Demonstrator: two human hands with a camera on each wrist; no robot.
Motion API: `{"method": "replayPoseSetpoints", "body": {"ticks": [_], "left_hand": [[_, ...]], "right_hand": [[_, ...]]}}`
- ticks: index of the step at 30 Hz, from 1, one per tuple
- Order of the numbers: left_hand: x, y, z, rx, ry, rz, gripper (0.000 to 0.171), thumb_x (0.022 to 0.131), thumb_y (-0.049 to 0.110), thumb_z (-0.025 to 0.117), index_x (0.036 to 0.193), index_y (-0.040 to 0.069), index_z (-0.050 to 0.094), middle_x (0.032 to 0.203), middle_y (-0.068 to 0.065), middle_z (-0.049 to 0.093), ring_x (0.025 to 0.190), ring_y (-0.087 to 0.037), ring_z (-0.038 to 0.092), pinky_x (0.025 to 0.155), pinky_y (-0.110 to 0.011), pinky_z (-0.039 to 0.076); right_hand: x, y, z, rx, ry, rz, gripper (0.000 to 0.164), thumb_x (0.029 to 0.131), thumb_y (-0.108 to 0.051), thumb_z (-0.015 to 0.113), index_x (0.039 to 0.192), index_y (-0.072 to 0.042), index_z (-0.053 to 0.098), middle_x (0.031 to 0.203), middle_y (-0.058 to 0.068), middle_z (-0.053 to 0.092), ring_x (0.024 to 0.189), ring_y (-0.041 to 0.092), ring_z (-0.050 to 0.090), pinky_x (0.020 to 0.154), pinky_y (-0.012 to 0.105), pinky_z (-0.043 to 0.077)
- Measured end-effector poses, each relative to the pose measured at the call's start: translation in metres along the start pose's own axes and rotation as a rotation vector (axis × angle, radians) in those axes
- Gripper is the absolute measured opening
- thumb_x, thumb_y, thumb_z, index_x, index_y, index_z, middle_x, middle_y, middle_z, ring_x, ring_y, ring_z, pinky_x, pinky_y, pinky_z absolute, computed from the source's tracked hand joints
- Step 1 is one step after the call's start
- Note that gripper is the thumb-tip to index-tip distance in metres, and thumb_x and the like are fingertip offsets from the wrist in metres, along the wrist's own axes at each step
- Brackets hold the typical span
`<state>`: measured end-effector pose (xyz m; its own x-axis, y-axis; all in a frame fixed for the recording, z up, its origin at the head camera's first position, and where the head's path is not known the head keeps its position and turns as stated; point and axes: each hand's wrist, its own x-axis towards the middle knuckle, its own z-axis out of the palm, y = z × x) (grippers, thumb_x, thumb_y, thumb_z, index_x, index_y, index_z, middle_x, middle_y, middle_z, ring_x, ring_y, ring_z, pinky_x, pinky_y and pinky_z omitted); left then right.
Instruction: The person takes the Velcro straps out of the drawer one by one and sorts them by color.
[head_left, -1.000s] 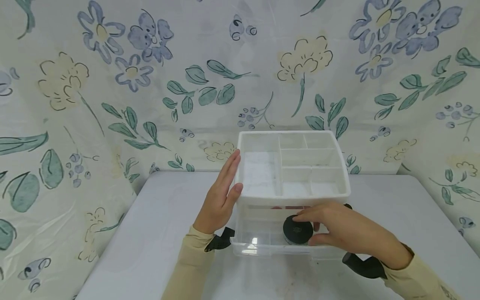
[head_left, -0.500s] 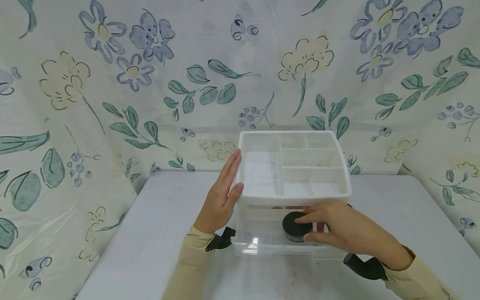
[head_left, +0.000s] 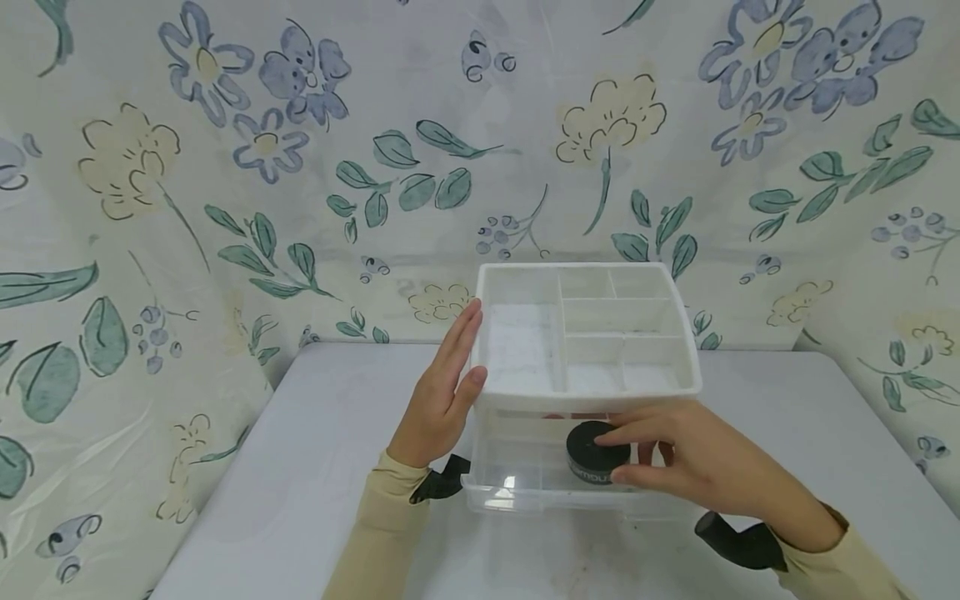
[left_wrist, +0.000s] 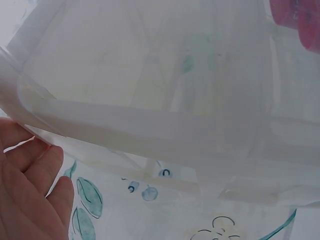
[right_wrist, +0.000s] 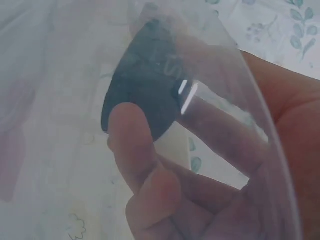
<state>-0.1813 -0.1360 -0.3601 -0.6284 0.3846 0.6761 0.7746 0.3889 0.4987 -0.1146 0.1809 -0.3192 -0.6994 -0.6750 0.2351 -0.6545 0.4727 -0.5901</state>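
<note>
A white desk organizer (head_left: pixel 630 367) with a divided top stands on the table, its clear drawer (head_left: pixel 510 467) pulled out at the front. My left hand (head_left: pixel 438 387) rests against the organizer's left side with straight fingers; the left wrist view shows its fingertips (left_wrist: pixel 52 155) at the wall. Over the drawer, my right hand (head_left: pixel 690 454) pinches a round black-lidded jar (head_left: pixel 596 450), thumb at the near side and a finger across the lid. Pale lettering shows on the jar's side. Through the clear plastic, the right wrist view shows the black jar (right_wrist: pixel 145 80) and fingers.
Pink objects (left_wrist: pixel 302 20), of a kind I cannot tell, lie inside the organizer behind clear plastic. The top tray has several compartments. Floral sheeting (head_left: pixel 420 167) hangs behind and beside the white table (head_left: pixel 337 417).
The jar has tilted and shifted slightly up in the head view, so its lettered side now shows. My right hand has moved slightly right. My left hand has stayed put.
</note>
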Motion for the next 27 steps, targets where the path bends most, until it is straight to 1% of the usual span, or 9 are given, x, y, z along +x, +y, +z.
{"method": "replayPoseSetpoints", "body": {"ticks": [5, 12, 14, 18, 21, 25, 27], "left_hand": [[0.001, 0.000, 0.000, -0.003, 0.002, 0.001, 0.066, 0.109, 0.046, 0.032, 0.160, 0.005, 0.021, 0.167, -0.007, 0.018, 0.153, -0.024, 0.019, 0.123, -0.035, 0.019], [0.001, 0.001, 0.001, -0.013, 0.010, 0.012, 0.064, 0.110, 0.043, 0.034, 0.160, 0.004, 0.021, 0.167, -0.007, 0.018, 0.153, -0.024, 0.019, 0.123, -0.033, 0.019], [0.001, 0.000, 0.001, -0.014, 0.011, 0.013, 0.064, 0.110, 0.042, 0.034, 0.160, 0.004, 0.021, 0.167, -0.008, 0.018, 0.153, -0.025, 0.019, 0.123, -0.034, 0.018], [0.001, 0.000, 0.001, -0.013, 0.006, 0.008, 0.065, 0.110, 0.043, 0.033, 0.160, 0.004, 0.021, 0.167, -0.008, 0.018, 0.153, -0.025, 0.019, 0.123, -0.035, 0.019], [0.001, 0.001, 0.000, -0.010, 0.004, 0.004, 0.066, 0.110, 0.045, 0.032, 0.160, 0.004, 0.021, 0.167, -0.007, 0.018, 0.153, -0.025, 0.019, 0.123, -0.036, 0.019], [0.001, 0.001, -0.001, -0.009, 0.004, 0.001, 0.066, 0.109, 0.046, 0.032, 0.160, 0.004, 0.021, 0.167, -0.007, 0.018, 0.153, -0.025, 0.019, 0.123, -0.036, 0.020], [0.001, 0.001, 0.000, -0.010, 0.006, 0.001, 0.066, 0.109, 0.045, 0.032, 0.160, 0.005, 0.021, 0.167, -0.007, 0.018, 0.153, -0.025, 0.019, 0.123, -0.036, 0.019]], "right_hand": [[-0.007, -0.001, 0.002, 0.018, 0.063, 0.021, 0.029, 0.091, -0.030, 0.077, 0.117, -0.017, 0.076, 0.122, 0.006, 0.070, 0.077, 0.001, 0.058, 0.057, 0.021, 0.053], [-0.012, -0.003, 0.004, -0.015, 0.133, 0.090, 0.027, 0.088, -0.032, 0.079, 0.113, -0.023, 0.077, 0.119, 0.003, 0.070, 0.076, 0.001, 0.059, 0.057, 0.023, 0.053], [-0.014, -0.003, 0.005, -0.010, 0.166, 0.085, 0.027, 0.087, -0.029, 0.081, 0.113, -0.023, 0.077, 0.118, 0.002, 0.070, 0.076, 0.001, 0.059, 0.056, 0.022, 0.051], [-0.019, -0.003, 0.007, -0.018, 0.248, 0.036, 0.031, 0.082, -0.020, 0.085, 0.112, -0.023, 0.077, 0.114, 0.003, 0.071, 0.074, 0.002, 0.056, 0.053, 0.021, 0.048], [-0.022, -0.002, 0.007, -0.041, 0.300, 0.012, 0.035, 0.079, -0.016, 0.086, 0.113, -0.023, 0.077, 0.115, 0.002, 0.071, 0.073, 0.001, 0.056, 0.053, 0.020, 0.047], [-0.027, 0.000, 0.007, -0.068, 0.366, 0.011, 0.039, 0.077, -0.011, 0.087, 0.113, -0.023, 0.077, 0.118, 0.000, 0.071, 0.075, 0.001, 0.056, 0.054, 0.020, 0.048], [-0.030, 0.002, 0.007, -0.074, 0.403, -0.007, 0.042, 0.075, -0.007, 0.088, 0.113, -0.022, 0.077, 0.119, 0.001, 0.071, 0.075, 0.002, 0.057, 0.054, 0.019, 0.047]]}}
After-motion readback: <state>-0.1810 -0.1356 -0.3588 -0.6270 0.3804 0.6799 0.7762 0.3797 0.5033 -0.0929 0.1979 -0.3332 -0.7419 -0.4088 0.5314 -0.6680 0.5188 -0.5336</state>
